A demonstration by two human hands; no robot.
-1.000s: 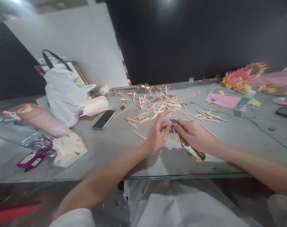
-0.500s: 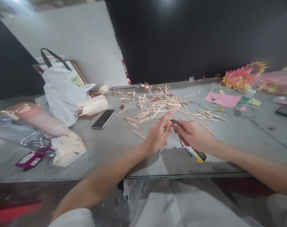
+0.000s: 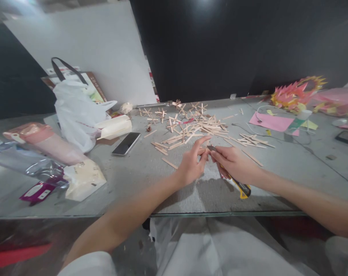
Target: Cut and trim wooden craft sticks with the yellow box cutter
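Observation:
My right hand is closed round a utility knife. Its black and yellow handle sticks out below the palm, and a dark piece that looks like its blade shows at the thumb and fingertips. My left hand is pinched right beside it, index finger raised. A small bit of pale wooden stick shows between the left fingers, partly hidden by them. Just beyond both hands lies a loose heap of flat wooden sticks, with several joined into star shapes behind it.
Left of the sticks lies a phone. Farther left are a white plastic bag, a pink bottle, a clear bottle and a cream packet. Pink paper and a spiky paper craft lie at the right. The table edge runs close before me.
Both hands stay together in nearly the same place. The knife has turned slightly in my right hand, and more of its yellow edge shows.

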